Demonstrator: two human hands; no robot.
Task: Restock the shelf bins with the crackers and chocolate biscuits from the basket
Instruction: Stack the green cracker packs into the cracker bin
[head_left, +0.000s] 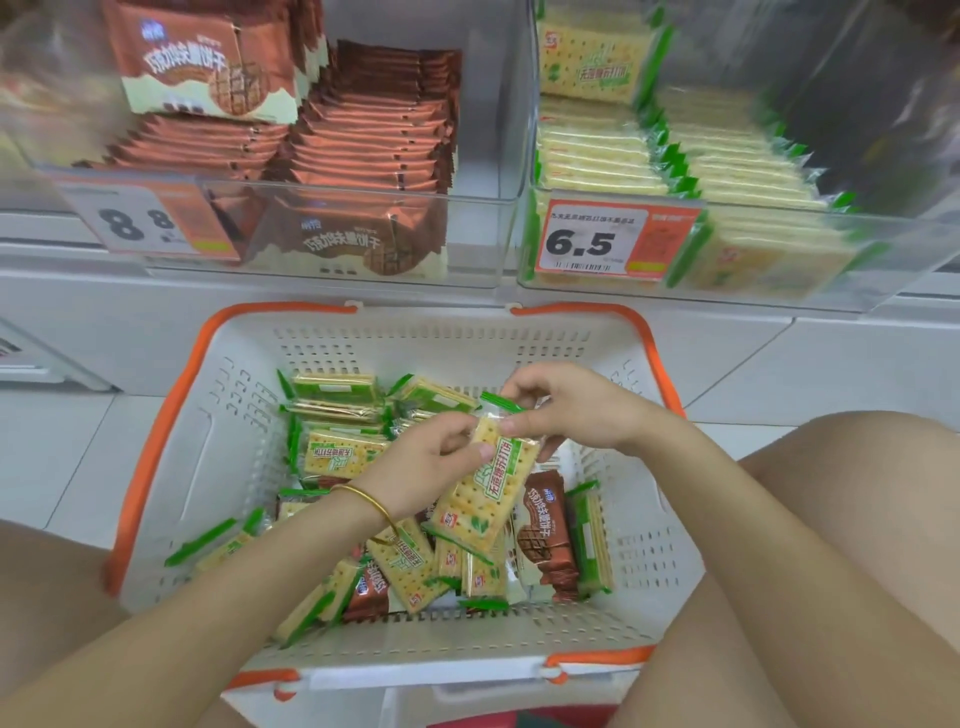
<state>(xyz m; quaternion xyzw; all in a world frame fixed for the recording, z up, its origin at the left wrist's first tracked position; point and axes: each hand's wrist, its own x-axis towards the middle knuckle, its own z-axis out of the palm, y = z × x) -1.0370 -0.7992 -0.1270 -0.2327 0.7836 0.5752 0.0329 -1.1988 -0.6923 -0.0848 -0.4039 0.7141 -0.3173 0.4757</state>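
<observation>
Basket (208, 441) of crackers (340, 453), chocolate biscuits (546, 530)

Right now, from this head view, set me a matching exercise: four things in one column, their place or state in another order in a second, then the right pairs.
Things
1. cracker packet
2. chocolate biscuit bin
3. cracker bin
4. basket

Place or state
A. carries the 6.5 price tag
B. pinched between left hand and right hand
C. carries the price tag starting with 8
D. below the bins, holding loose packets

Pairs: 1-B, 2-C, 3-A, 4-D
</observation>
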